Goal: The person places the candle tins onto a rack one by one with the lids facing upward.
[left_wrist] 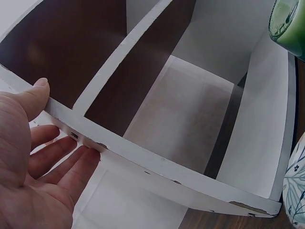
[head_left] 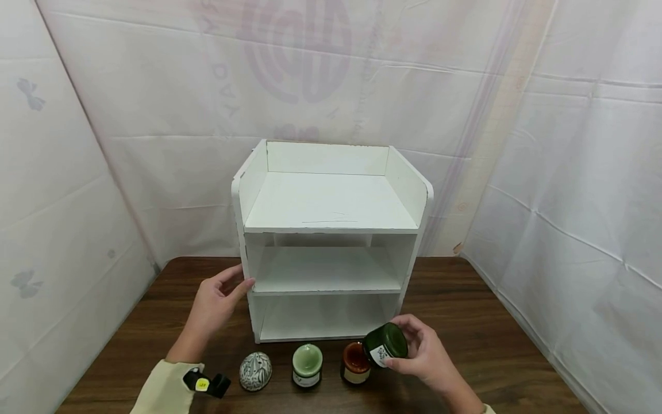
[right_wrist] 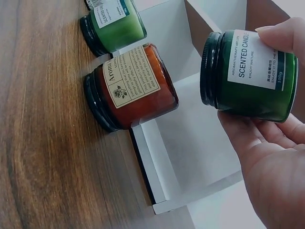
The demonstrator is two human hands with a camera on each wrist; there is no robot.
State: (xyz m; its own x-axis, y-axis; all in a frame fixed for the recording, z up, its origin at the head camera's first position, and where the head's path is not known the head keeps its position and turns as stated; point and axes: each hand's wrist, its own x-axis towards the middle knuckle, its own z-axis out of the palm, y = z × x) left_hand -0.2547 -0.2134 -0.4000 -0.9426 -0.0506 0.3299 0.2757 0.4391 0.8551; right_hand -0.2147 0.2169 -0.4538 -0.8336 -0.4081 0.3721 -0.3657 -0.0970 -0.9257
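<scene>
A white shelf unit (head_left: 331, 293) stands on the table. My left hand (head_left: 214, 302) holds its left side panel, with the thumb (left_wrist: 40, 90) on the front edge and the fingers along the outer face. My right hand (head_left: 421, 353) grips a dark green scented candle jar (right_wrist: 252, 76) between thumb and fingers. This jar is tilted in the head view, its black lid toward the table and its label toward the thumb. Close beside it, an amber candle jar (head_left: 356, 362) rests lid-down on the table. Left of that sits a light green candle jar (head_left: 307, 365), also on its lid.
A rounded white object with a dark leaf pattern (head_left: 256, 371) lies on the table near my left sleeve (head_left: 168, 385). The brown wooden table (head_left: 481, 345) has pale sheeting (head_left: 170, 115) behind it and at both sides. The jars stand in front of the shelf's bottom board.
</scene>
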